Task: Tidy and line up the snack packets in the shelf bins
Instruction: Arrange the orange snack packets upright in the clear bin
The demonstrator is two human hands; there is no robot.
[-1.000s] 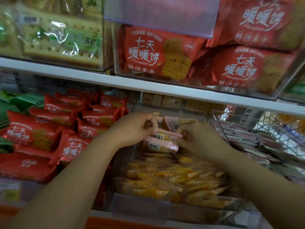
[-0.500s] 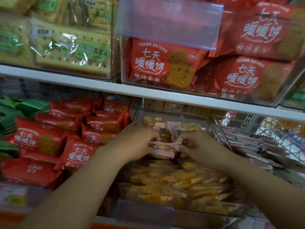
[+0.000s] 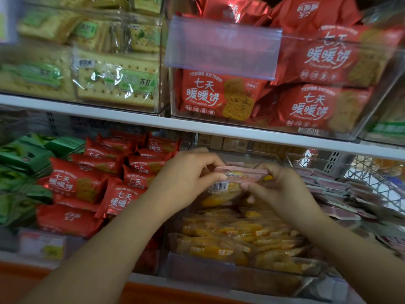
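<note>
A small stack of pink-edged yellow snack packets [image 3: 232,178] is held flat over the back of a clear bin [image 3: 197,266] on the lower shelf. My left hand [image 3: 188,178] pinches the stack's left end and my right hand [image 3: 278,189] pinches its right end. A barcode shows on the lowest packet. Below the hands, several yellow packets [image 3: 236,235] lie overlapped in rows in the same bin.
Red biscuit packets [image 3: 87,183] fill the bin to the left, green packets [image 3: 24,172] beyond them. Pink packets [image 3: 341,194] lie in a bin to the right. The white shelf edge [image 3: 197,127] runs just above my hands, with bins of crackers and red packets on it.
Both hands have stayed on the stack and squeezed it into a tighter, flatter pile. The camera has tilted down slightly and moved closer.
</note>
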